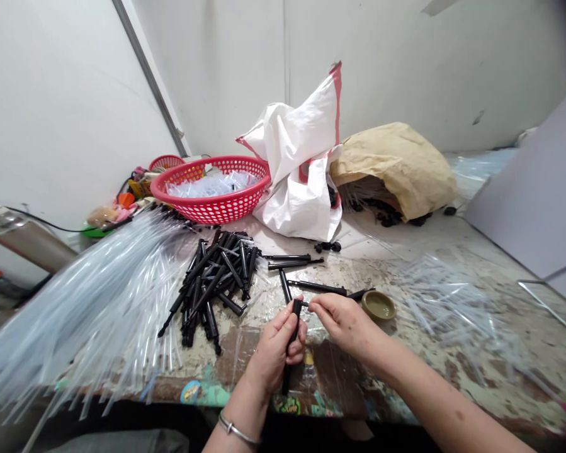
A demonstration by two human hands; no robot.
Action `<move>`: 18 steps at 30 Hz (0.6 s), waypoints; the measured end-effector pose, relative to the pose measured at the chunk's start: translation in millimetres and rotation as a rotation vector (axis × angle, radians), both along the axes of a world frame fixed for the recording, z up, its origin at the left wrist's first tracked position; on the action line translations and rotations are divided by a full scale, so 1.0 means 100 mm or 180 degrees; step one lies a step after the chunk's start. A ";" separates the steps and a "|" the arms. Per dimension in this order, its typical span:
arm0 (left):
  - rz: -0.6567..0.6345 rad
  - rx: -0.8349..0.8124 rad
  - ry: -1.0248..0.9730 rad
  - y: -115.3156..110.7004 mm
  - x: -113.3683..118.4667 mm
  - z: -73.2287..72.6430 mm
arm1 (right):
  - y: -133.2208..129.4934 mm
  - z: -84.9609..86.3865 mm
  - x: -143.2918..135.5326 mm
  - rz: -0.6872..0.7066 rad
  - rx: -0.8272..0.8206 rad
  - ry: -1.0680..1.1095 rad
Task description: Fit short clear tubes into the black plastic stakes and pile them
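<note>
In my left hand (279, 349) is a black plastic tube (296, 324), held nearly upright with my fingers wrapped round it. A small black stem (304, 304) sticks out sideways at the tube's top. My right hand (342, 321) pinches the stem's outer end between thumb and fingertips; whether a smaller part is hidden there I cannot tell. Just beyond my hands lie several loose black tubes (316, 287). To the left is a heap of similar black tubes (223, 274). A small olive-coloured dish (379, 306) with liquid in it stands beside my right hand.
Long transparent plastic tubes (94, 283) spread over the table's left side, and short transparent pieces (452, 308) lie at the right. Behind stand a red basket (211, 207), a white sack (301, 145) and a tan sack (396, 163). A pale panel (537, 182) rises at the right.
</note>
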State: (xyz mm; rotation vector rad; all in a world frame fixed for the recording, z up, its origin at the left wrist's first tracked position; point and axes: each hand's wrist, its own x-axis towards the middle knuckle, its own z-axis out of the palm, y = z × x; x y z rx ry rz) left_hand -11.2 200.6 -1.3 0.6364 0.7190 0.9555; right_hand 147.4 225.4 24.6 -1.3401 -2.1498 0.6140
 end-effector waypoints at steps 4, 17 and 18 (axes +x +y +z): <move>-0.0030 -0.0106 -0.0020 0.02 -0.01 0.00 | 0.01 -0.01 -0.04 -0.0043 0.0042 -0.0135; 0.1753 0.0642 0.1252 0.11 -0.25 0.09 | -0.19 -0.18 0.08 -0.0465 -0.0039 0.0685; 0.2076 0.0781 0.1426 0.22 -0.37 0.17 | -0.25 -0.18 0.11 -0.0433 -0.0079 0.0665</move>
